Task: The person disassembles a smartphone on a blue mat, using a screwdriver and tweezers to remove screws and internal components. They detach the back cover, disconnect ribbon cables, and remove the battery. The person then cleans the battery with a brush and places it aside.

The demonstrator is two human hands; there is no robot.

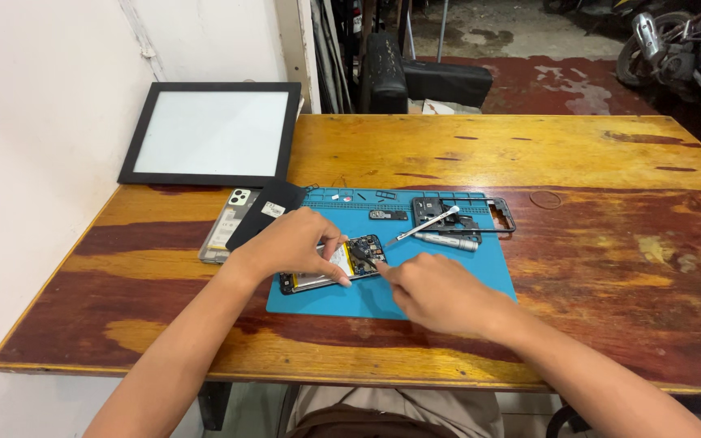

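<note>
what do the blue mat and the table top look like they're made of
Blue mat: probably silicone or rubber, matte, with moulded compartments along its far edge. Table top: wood, likely plywood, glossy varnish with visible grain, dark stains and light reflections.

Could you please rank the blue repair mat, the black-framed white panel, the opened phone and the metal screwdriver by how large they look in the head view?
1. Blue repair mat and black-framed white panel: look alike; the panel lies farther away, so unranked.
2. Opened phone, partly under the left hand.
3. Metal screwdriver.
</note>
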